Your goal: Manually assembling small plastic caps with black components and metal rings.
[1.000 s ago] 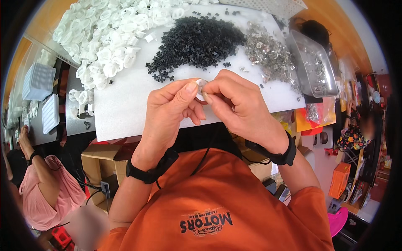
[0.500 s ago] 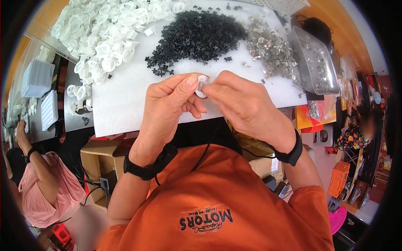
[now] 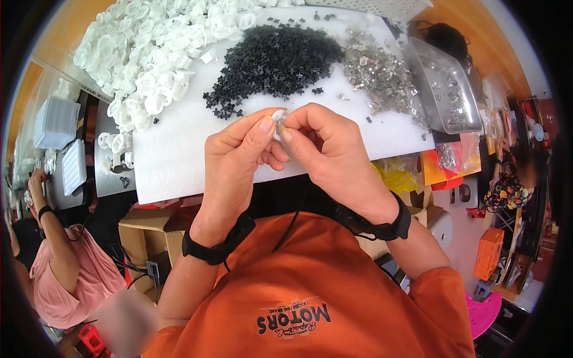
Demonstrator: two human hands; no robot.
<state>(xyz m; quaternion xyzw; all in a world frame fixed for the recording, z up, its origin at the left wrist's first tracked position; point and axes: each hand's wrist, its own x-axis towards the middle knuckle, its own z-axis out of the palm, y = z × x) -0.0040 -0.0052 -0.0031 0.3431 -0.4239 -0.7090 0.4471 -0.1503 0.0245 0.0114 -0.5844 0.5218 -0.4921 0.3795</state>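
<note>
Between the thumb and forefinger of my left hand (image 3: pixel 236 149) is a small white plastic part (image 3: pixel 278 117) with a rounded edge. My right hand (image 3: pixel 337 155) is closed in a pinch at the part's right side, thumb and forefinger touching it. Whatever small piece those right fingertips may hold is hidden. Both hands are just above the near part of the white work mat (image 3: pixel 173 161). Beyond them lies a heap of black cross-shaped pieces (image 3: pixel 274 59). Small shiny metal pieces (image 3: pixel 382 77) form a pile to its right, and white ring-like plastic parts (image 3: pixel 137 65) are heaped at the left.
A clear plastic tray (image 3: pixel 444 89) with metal pieces stands at the right edge. A perforated white basket (image 3: pixel 370 7) is at the back. Cardboard boxes (image 3: pixel 143 224) sit below the table. At far left a co-worker's arm (image 3: pixel 59 238) reaches toward stacked white trays (image 3: pixel 57 122).
My right hand has shifted slightly left, and its thumb now shows against the white part. The part has turned more edge-on. The whole view has moved slightly.
</note>
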